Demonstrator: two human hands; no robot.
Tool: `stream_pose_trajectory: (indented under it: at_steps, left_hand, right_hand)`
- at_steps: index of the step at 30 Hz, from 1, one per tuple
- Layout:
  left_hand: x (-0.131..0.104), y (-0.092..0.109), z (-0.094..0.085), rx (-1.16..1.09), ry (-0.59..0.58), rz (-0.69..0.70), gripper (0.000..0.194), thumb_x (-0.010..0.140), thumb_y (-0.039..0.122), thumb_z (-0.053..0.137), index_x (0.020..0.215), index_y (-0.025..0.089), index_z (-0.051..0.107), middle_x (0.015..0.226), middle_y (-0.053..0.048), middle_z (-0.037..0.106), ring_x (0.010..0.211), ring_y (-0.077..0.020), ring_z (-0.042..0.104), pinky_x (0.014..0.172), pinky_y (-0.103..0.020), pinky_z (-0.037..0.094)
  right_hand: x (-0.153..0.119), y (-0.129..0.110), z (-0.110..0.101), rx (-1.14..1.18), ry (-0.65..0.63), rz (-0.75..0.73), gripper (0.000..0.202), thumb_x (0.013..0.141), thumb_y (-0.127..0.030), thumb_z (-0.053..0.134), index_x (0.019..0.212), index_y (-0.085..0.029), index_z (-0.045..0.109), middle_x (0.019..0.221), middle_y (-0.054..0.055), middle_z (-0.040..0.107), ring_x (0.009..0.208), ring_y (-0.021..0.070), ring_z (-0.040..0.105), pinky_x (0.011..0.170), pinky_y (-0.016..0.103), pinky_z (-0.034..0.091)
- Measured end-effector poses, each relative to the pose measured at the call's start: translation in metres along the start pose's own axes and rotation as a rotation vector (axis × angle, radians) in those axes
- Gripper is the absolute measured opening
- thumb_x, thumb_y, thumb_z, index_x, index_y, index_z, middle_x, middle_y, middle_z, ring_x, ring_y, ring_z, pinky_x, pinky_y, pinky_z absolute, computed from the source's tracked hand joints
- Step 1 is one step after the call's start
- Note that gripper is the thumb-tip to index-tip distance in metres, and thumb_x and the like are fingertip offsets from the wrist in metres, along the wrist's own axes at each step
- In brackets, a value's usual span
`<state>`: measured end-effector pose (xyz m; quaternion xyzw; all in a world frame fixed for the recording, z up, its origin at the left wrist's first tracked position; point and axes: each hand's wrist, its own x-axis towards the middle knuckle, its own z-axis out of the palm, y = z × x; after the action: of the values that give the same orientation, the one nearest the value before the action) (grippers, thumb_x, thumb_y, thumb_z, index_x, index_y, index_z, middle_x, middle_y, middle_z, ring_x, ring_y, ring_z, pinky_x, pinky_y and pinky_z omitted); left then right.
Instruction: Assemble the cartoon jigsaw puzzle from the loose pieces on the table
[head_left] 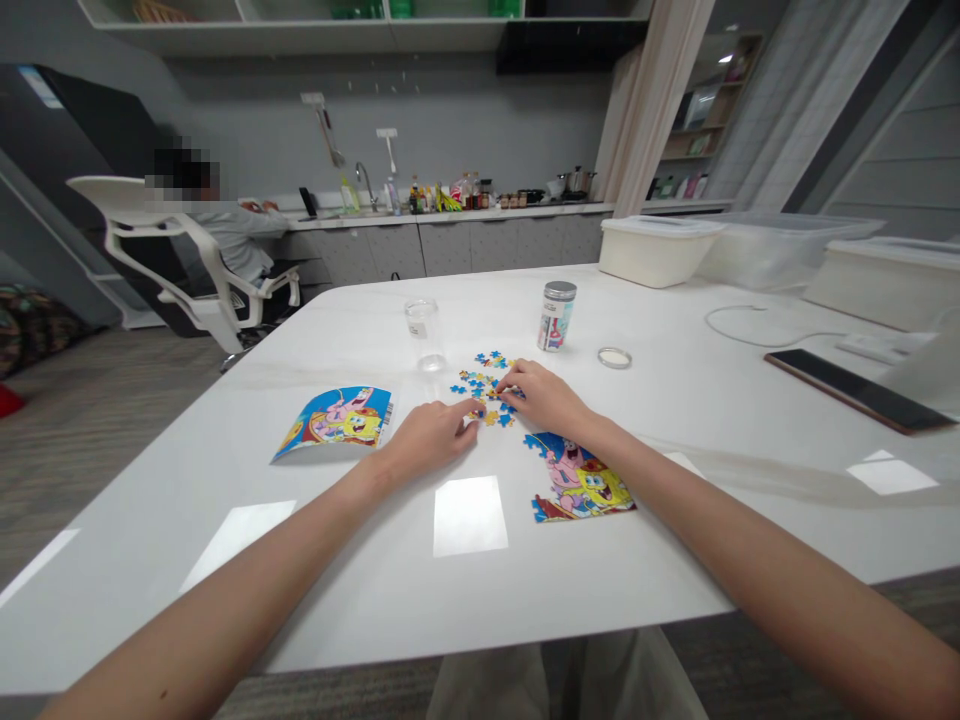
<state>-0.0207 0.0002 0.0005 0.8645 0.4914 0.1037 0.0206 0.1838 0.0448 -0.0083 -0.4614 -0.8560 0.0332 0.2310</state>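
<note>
Loose jigsaw puzzle pieces (475, 379), mostly blue and yellow, lie in a small heap at the middle of the table. At the heap's near left edge my left hand (431, 437) is closed, thumb and forefinger at a piece. My right hand (546, 398) reaches over the heap's right side, its bent fingers pinched on a piece that they partly hide. Under my right forearm is a partly joined puzzle (589, 483) with a yellow and a pink cartoon figure; the arm covers part of it. A curved picture sheet (337, 420) with the same figures lies left of my left hand.
Behind the heap stand a clear jar (425, 335) and a lidded jar (556, 318) with a printed label. A ring-shaped lid (614, 357) lies beside them. Rightward are a phone (859, 390), a cable and storage boxes (660, 252). A person (240, 235) sits at the far left counter.
</note>
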Motion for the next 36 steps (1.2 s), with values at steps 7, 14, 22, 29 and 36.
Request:
stream_pose_trajectory:
  at_steps: [7,14,22,29,36]
  left_hand:
    - [-0.001,0.0033,-0.002,-0.004,-0.029,-0.027,0.038,0.092,0.032,0.039,0.124,0.022,0.056,0.063,0.0,0.066,0.067,-0.0188,0.064,0.066,-0.028,0.043]
    - [0.001,-0.0025,-0.0038,0.064,0.06,-0.364,0.04,0.09,0.037,0.041,0.123,0.021,0.058,0.076,-0.005,0.071,0.082,-0.0259,0.067,0.07,-0.033,0.046]
    - [0.0004,-0.0022,-0.0031,0.131,0.029,-0.337,0.04,0.092,0.036,0.039,0.123,0.022,0.059,0.08,-0.007,0.071,0.082,-0.0253,0.067,0.07,-0.032,0.047]
    - [-0.0013,-0.0029,-0.0049,0.124,-0.015,-0.213,0.04,0.091,0.029,0.039,0.126,0.028,0.058,0.077,-0.005,0.071,0.078,-0.0233,0.067,0.071,-0.031,0.047]
    - [-0.0007,0.0004,-0.0086,0.052,-0.021,-0.195,0.036,0.09,0.03,0.041,0.121,0.027,0.06,0.068,-0.002,0.068,0.072,-0.023,0.066,0.066,-0.03,0.045]
  right_hand:
    - [-0.0004,0.0052,-0.0009,0.03,0.005,0.017,0.02,0.088,-0.018,0.058,0.1,-0.019,0.073,0.099,0.008,0.061,0.092,0.0188,0.06,0.083,0.03,0.046]
    - [0.0003,0.005,-0.0018,0.053,0.01,-0.011,0.022,0.087,-0.015,0.056,0.103,-0.016,0.071,0.099,0.009,0.06,0.094,0.0199,0.06,0.088,0.033,0.046]
    - [0.0001,0.0065,-0.0018,0.058,-0.029,0.026,0.021,0.087,-0.014,0.055,0.093,-0.019,0.074,0.098,0.008,0.062,0.095,0.0206,0.06,0.087,0.032,0.046]
    - [0.0003,0.008,-0.0014,0.084,-0.03,0.015,0.019,0.086,-0.014,0.055,0.091,-0.017,0.073,0.096,0.008,0.062,0.093,0.0202,0.06,0.087,0.033,0.046]
    - [-0.0002,0.0067,-0.002,0.088,-0.041,-0.05,0.019,0.085,-0.011,0.054,0.095,-0.016,0.071,0.098,0.009,0.062,0.095,0.0202,0.059,0.088,0.033,0.044]
